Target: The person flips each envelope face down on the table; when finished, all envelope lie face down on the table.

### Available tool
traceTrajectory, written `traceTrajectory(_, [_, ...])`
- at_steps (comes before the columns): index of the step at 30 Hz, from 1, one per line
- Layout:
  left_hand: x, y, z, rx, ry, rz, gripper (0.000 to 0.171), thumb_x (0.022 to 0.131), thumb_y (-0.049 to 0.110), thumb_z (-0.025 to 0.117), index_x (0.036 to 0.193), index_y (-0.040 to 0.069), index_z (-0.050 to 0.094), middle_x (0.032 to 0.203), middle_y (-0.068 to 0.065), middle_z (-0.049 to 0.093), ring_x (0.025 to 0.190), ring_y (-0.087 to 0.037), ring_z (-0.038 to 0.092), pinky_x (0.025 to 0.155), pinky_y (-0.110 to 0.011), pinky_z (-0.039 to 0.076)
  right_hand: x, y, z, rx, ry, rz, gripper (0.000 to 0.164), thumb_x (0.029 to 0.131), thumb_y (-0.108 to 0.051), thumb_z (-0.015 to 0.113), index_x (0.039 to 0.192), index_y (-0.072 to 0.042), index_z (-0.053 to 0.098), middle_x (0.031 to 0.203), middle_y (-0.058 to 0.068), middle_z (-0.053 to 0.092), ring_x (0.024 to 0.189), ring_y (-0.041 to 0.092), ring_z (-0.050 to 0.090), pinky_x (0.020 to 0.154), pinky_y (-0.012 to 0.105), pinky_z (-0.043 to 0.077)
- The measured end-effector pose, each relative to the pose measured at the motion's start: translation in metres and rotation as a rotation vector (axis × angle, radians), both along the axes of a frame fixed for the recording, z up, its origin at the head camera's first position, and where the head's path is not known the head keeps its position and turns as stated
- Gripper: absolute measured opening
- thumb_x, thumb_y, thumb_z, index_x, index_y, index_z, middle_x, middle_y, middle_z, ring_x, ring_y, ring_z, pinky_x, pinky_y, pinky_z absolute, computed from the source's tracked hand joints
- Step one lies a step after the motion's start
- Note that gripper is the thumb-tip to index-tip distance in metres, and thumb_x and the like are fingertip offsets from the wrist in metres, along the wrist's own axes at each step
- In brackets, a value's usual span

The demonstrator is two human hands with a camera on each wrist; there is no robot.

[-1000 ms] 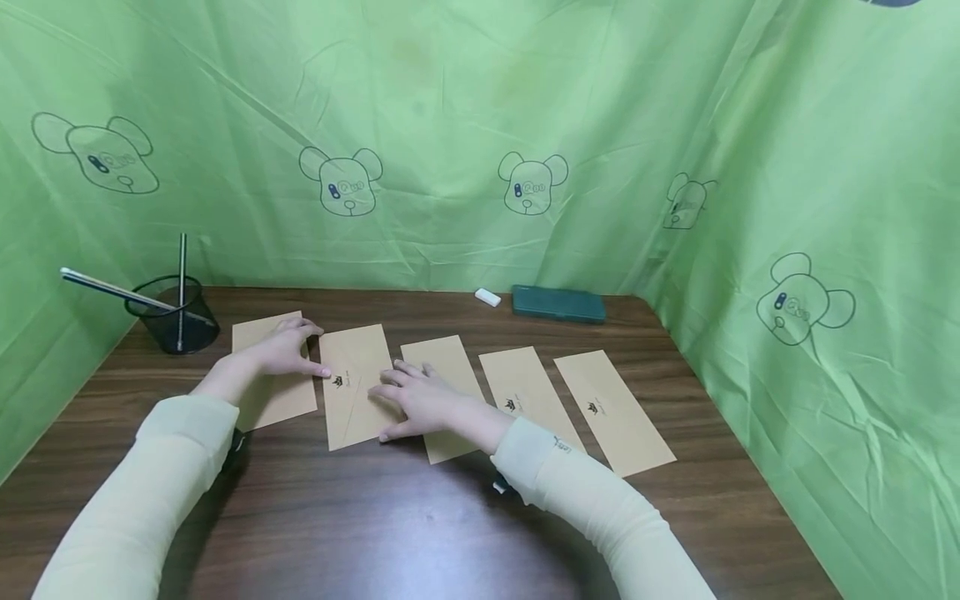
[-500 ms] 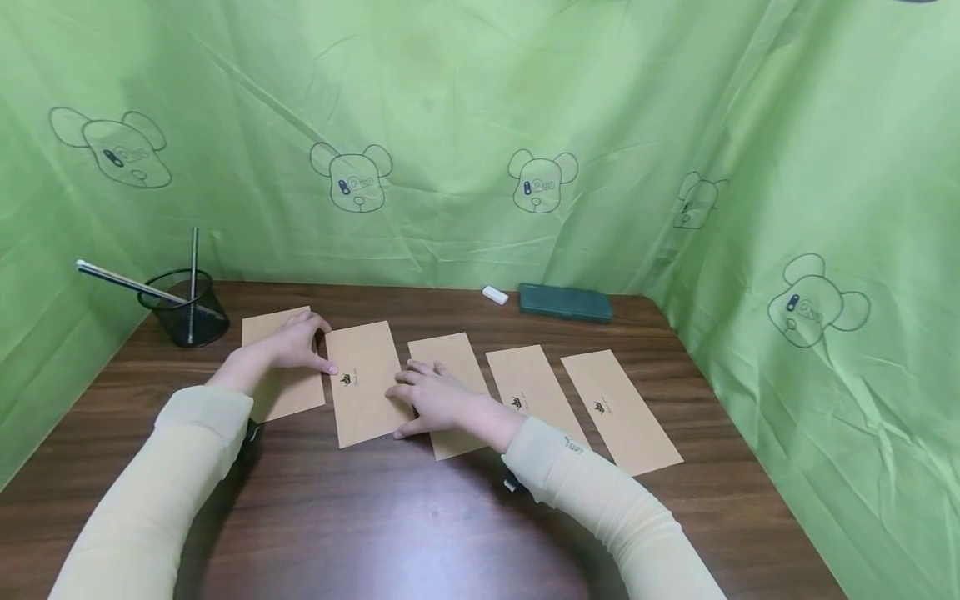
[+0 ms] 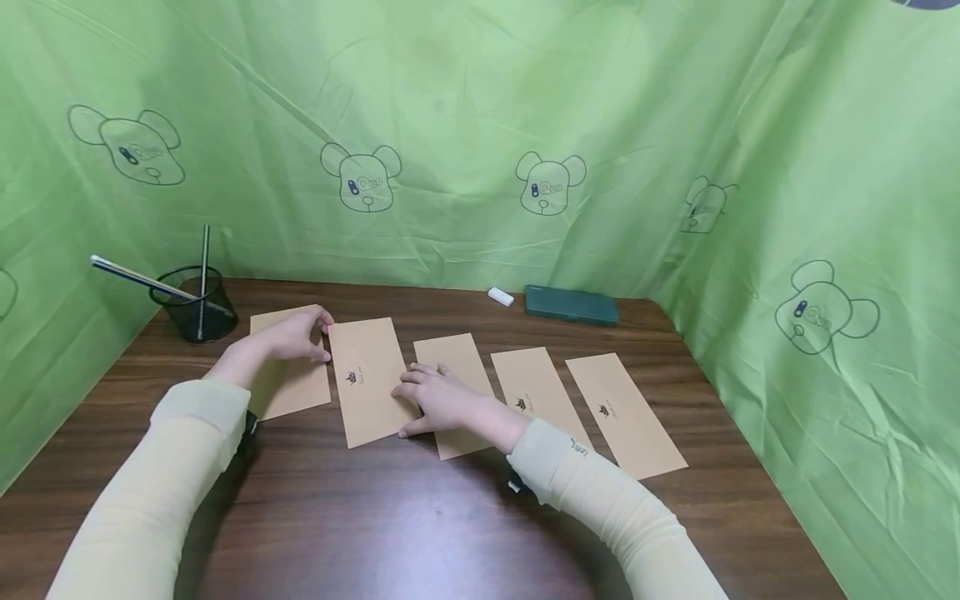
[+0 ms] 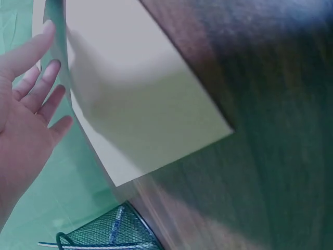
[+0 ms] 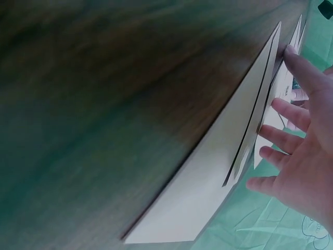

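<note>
Several tan paper envelopes lie in a spaced row across the table. My left hand (image 3: pixel 296 333) is over the leftmost envelope (image 3: pixel 300 392), its fingertips right at the left edge of the second envelope (image 3: pixel 367 358). That second one carries a small dark crown print. On its other side, my right hand (image 3: pixel 442 398) has spread fingertips along the right edge and overlaps the third envelope (image 3: pixel 453 354). Both wrist views show loosely extended fingers, with nothing gripped in the left hand (image 4: pixel 31 104) or the right hand (image 5: pixel 296 140).
Two more crown-printed envelopes lie to the right, a nearer one (image 3: pixel 536 379) and the rightmost one (image 3: pixel 626 417). A black mesh pen cup (image 3: pixel 201 312) holding pens stands at the back left. A white eraser (image 3: pixel 500 297) and a dark green case (image 3: pixel 572 305) lie before the green curtain (image 3: pixel 450 100).
My left thumb has drawn back from over the second envelope to its left edge. The right hand keeps to the right edge. The head view has shifted slightly left.
</note>
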State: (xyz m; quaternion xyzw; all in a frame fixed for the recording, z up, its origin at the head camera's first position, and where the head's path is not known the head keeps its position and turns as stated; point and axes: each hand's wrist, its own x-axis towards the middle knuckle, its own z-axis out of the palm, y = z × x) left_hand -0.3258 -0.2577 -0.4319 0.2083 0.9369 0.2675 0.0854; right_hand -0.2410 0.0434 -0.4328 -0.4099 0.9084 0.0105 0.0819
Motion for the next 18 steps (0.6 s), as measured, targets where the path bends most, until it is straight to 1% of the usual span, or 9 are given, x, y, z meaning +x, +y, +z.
traceTrajectory(4, [-0.001,0.0,0.007,-0.008,0.005,0.003,0.057,0.075,0.019,0.079,0.115,-0.006,0.048,0.109,-0.019,0.057,0.108,-0.037,0.048,0.098,-0.053,0.033,0.0,-0.001,-0.002,-0.02,-0.002,-0.002,0.073,0.078,-0.062,0.064,0.14,-0.028,0.043,0.147,0.007,0.039,0.14,0.027,0.028,0.109,0.058,0.025])
traceTrajectory(7, [-0.002,-0.001,0.014,-0.019,0.023,0.001,0.055,0.076,0.023,0.079,0.115,-0.003,0.051,0.11,-0.02,0.059,0.111,-0.039,0.046,0.099,-0.055,0.03,0.0,-0.003,-0.002,-0.042,0.01,0.002,0.083,0.076,-0.063,0.065,0.145,-0.031,0.033,0.145,0.009,0.04,0.138,0.029,0.031,0.109,0.058,0.024])
traceTrajectory(11, [-0.005,-0.003,0.02,-0.041,0.062,-0.008,0.055,0.077,0.033,0.077,0.115,0.0,0.053,0.111,-0.019,0.06,0.113,-0.04,0.045,0.1,-0.057,0.03,0.0,-0.004,-0.002,-0.065,0.024,0.016,0.094,0.074,-0.063,0.067,0.15,-0.032,0.021,0.143,0.01,0.042,0.135,0.03,0.034,0.109,0.057,0.025])
traceTrajectory(14, [-0.009,-0.005,0.021,-0.051,0.085,-0.016,0.055,0.079,0.038,0.075,0.115,0.002,0.054,0.111,-0.018,0.06,0.113,-0.04,0.047,0.099,-0.056,0.032,-0.001,-0.004,0.0,-0.1,0.01,0.025,0.098,0.074,-0.062,0.068,0.151,-0.034,0.015,0.145,0.007,0.041,0.133,0.03,0.038,0.108,0.059,0.026])
traceTrajectory(18, [-0.011,-0.005,0.026,-0.038,0.084,-0.003,0.057,0.081,0.041,0.073,0.117,0.002,0.052,0.111,-0.017,0.06,0.112,-0.039,0.051,0.097,-0.054,0.035,-0.001,-0.004,0.004,-0.155,-0.011,0.049,0.101,0.074,-0.059,0.069,0.151,-0.038,0.007,0.149,-0.002,0.038,0.131,0.028,0.042,0.107,0.059,0.027])
